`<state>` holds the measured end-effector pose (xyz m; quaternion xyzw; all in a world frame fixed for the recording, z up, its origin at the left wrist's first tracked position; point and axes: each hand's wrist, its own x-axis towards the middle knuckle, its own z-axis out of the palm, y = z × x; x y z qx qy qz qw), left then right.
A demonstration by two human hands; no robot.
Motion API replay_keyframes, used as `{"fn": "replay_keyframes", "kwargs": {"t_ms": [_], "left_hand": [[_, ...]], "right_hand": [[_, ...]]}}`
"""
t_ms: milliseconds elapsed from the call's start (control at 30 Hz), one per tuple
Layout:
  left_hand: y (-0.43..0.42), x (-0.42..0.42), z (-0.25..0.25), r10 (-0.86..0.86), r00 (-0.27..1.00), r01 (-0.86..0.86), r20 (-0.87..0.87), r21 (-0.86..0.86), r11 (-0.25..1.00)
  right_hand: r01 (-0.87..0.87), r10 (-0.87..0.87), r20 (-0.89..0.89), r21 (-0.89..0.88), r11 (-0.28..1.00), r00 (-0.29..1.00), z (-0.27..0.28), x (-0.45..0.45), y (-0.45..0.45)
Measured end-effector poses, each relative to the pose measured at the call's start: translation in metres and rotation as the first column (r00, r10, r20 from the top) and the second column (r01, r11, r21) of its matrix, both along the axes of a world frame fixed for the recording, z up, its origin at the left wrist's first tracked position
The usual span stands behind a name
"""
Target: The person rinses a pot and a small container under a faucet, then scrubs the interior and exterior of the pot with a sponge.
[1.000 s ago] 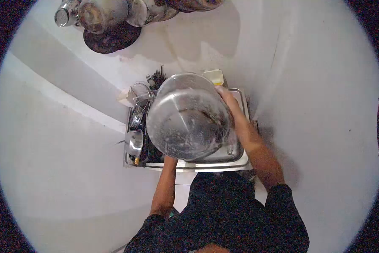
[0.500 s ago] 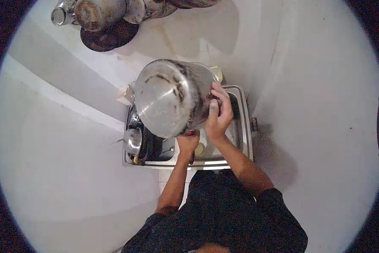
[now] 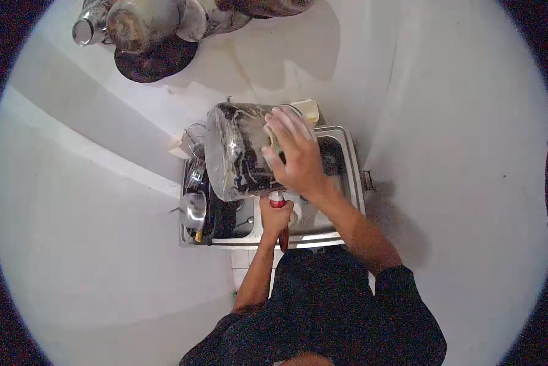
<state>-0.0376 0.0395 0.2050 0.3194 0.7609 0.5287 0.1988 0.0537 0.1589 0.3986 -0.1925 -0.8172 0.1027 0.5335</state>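
A metal saucepan (image 3: 240,152) with a blackened side and whitish foam streaks is held tipped sideways above the sink (image 3: 351,177). My left hand (image 3: 275,216) is closed round its red-brown handle (image 3: 284,239), below the pan. My right hand (image 3: 298,155) lies against the pan's side near the rim, its fingers pressing a sponge (image 3: 274,141). Only a thin yellowish-green edge of that sponge shows beneath the fingers. The pan's mouth faces right and its inside is hidden.
At the sink's left side are a small steel pot (image 3: 193,210), a dark rack (image 3: 216,210) and a spoon (image 3: 247,221). A pale tub (image 3: 306,111) stands behind the sink. Several stained pots (image 3: 143,24) and a dark pan (image 3: 155,61) hang on the far wall.
The saucepan has turned so its blackened side shows instead of its base. My right hand has moved left and up onto that side; my left hand keeps the handle.
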Motion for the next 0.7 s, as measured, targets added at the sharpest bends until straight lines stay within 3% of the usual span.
{"fn": "replay_keyframes", "kwargs": {"t_ms": [67, 167, 200, 267, 367, 433, 533, 633, 700], "left_hand": [[-0.004, 0.017, 0.054, -0.062, 0.996, 0.062, 0.057, -0.008, 0.998], [-0.002, 0.018, 0.043, -0.118, 0.990, 0.103, 0.071, 0.189, 0.977], [-0.007, 0.016, 0.045, -0.130, 0.974, 0.120, 0.187, 0.064, 0.991], [-0.009, 0.014, 0.028, -0.109, 0.983, 0.105, 0.150, 0.031, 0.994], [-0.021, 0.014, 0.021, -0.130, 0.981, 0.134, 0.146, -0.017, 0.991], [-0.028, 0.017, 0.030, -0.169, 0.967, 0.186, 0.190, -0.074, 0.980], [-0.030, 0.024, 0.041, -0.230, 0.961, 0.220, 0.154, 0.076, 0.972], [-0.032, 0.029, 0.063, -0.263, 0.944, 0.281, 0.200, -0.065, 0.958], [-0.031, 0.021, 0.033, -0.299, 0.940, 0.307, 0.163, -0.023, 0.952]], "right_hand": [[-0.096, 0.096, 0.011, -0.007, 0.995, 0.995, -0.005, 0.003, -0.010], [-0.238, 0.224, 0.169, 0.069, 0.969, 0.960, 0.002, -0.005, -0.022], [-0.284, 0.250, 0.223, 0.139, 0.949, 0.942, 0.011, -0.012, -0.019], [-0.330, 0.250, 0.338, 0.204, 0.922, 0.907, 0.027, -0.019, -0.006], [-0.361, 0.438, 0.427, -0.252, 0.898, 0.791, 0.041, -0.031, 0.028], [-0.340, 0.516, 0.400, -0.432, 0.835, 0.758, 0.034, -0.038, 0.075], [-0.279, 0.569, 0.480, -0.547, 0.789, 0.668, 0.006, -0.032, 0.137], [-0.261, 0.646, 0.372, -0.696, 0.669, 0.667, -0.025, -0.021, 0.158], [-0.251, 0.647, 0.314, -0.738, 0.627, 0.695, -0.031, -0.015, 0.162]]}}
